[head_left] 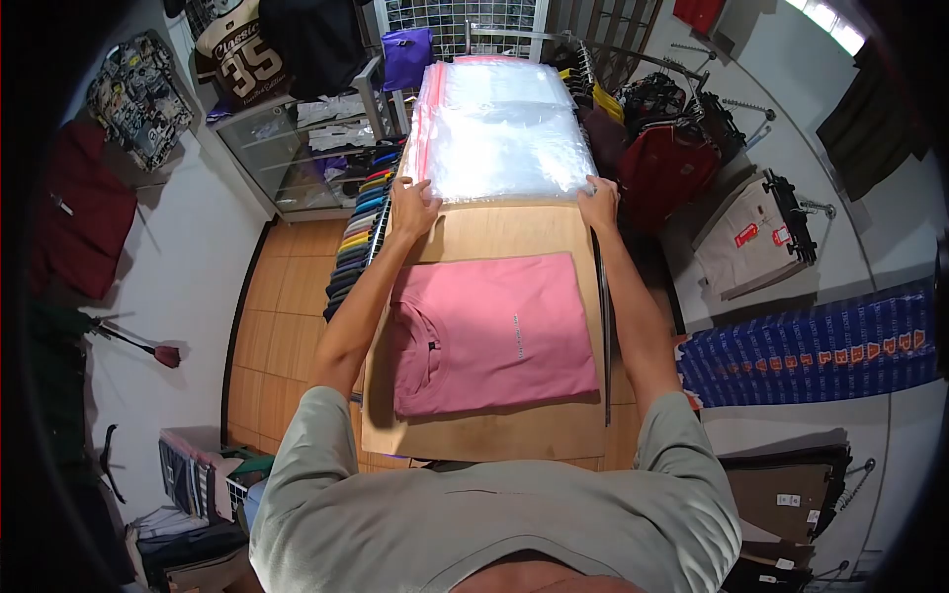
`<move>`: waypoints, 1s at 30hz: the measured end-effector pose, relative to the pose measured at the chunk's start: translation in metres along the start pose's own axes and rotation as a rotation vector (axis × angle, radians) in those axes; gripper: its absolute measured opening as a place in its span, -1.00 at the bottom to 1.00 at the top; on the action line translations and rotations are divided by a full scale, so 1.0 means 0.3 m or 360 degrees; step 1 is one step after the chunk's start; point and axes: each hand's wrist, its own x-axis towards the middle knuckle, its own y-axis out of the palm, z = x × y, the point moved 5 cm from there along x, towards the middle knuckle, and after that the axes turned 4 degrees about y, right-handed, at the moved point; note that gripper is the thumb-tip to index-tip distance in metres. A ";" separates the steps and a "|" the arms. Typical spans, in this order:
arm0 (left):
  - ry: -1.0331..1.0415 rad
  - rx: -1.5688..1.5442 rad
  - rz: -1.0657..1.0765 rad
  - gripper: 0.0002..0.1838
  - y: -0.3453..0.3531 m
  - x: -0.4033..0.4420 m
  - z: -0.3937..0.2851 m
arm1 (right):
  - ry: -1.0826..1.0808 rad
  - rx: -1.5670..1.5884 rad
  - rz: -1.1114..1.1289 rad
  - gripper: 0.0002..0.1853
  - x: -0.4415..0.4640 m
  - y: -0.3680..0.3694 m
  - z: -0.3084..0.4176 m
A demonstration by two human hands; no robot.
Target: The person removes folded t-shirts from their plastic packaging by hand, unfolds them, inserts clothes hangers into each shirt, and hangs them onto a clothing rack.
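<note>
A stack of clear plastic bags (504, 138) with a red strip along the left side lies at the far end of the wooden table (494, 232). My left hand (415, 208) is closed at the stack's near left corner, fingers pinching the plastic edge. At the near right corner, my right hand (599, 204) likewise pinches the edge. How many layers they grip cannot be made out. Between my forearms, closer to my body, a folded pink T-shirt (494, 336) lies flat, its collar to the left and small print on its front.
Clothes on hangers (361, 227) line the table's left side. A glass display case (282, 158) stands at the back left, beside a purple bag (407, 59). Red garments (672, 168) and beige trousers (751, 237) hang at the right, above a blue printed banner (811, 346).
</note>
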 end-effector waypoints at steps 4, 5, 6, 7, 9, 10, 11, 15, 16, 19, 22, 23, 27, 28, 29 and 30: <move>-0.0003 0.0152 0.0092 -0.47 0.002 -0.004 -0.015 | 0.0049 -0.0081 0.0090 -0.51 -0.036 -0.013 0.022; -0.0006 0.0153 0.0122 -0.46 0.007 -0.003 -0.012 | 0.0035 -0.0090 0.0115 -0.49 -0.043 -0.013 0.022; -0.0005 0.0148 0.0121 -0.46 0.008 -0.002 -0.009 | 0.0033 -0.0094 0.0112 -0.49 -0.051 -0.016 0.022; 0.0021 0.0168 0.0135 -0.44 0.008 0.000 -0.010 | 0.0017 -0.0134 0.0060 -0.50 -0.064 -0.035 0.042; 0.0047 0.0183 0.0154 -0.41 0.007 -0.006 -0.008 | 0.0004 -0.0178 0.0006 -0.50 -0.100 -0.069 0.078; 0.0076 0.0185 0.0106 -0.38 -0.012 -0.013 -0.021 | 0.0000 -0.0167 0.0022 -0.52 -0.127 -0.097 0.114; 0.0101 0.0187 0.0062 -0.36 -0.033 -0.025 -0.037 | -0.0001 -0.0156 0.0042 -0.55 -0.153 -0.115 0.137; 0.0169 0.0077 -0.0055 -0.33 -0.125 -0.132 -0.062 | -0.0124 -0.0237 0.0227 -0.56 -0.244 -0.117 0.165; 0.0160 0.0092 -0.0028 -0.31 -0.163 -0.183 -0.092 | -0.0090 -0.0049 0.0409 -0.58 -0.263 -0.100 0.163; 0.0244 -0.0099 0.0060 -0.31 -0.224 -0.371 -0.075 | -0.0154 0.0154 0.0608 -0.63 -0.328 -0.069 0.151; 0.0126 -0.0171 0.0257 -0.29 -0.339 -0.603 -0.144 | -0.0297 0.0207 0.0754 -0.68 -0.359 -0.079 0.143; 0.0010 -0.0202 0.0412 -0.26 -0.372 -0.679 -0.165 | -0.0307 0.0164 0.0821 -0.70 -0.365 -0.092 0.155; 0.0188 -0.0064 0.0322 -0.21 -0.478 -0.923 -0.228 | -0.0261 0.0096 0.0870 -0.75 -0.378 -0.105 0.138; 0.0036 -0.0204 0.0465 -0.19 -0.473 -0.942 -0.216 | -0.0262 0.0097 0.0877 -0.75 -0.386 -0.102 0.130; -0.0118 -0.0347 0.0606 -0.17 -0.465 -0.965 -0.206 | -0.0176 0.0049 0.0780 -0.76 -0.386 -0.106 0.112; -0.0127 -0.0346 0.0604 -0.17 -0.473 -0.965 -0.207 | -0.0092 0.0001 0.0684 -0.77 -0.388 -0.111 0.094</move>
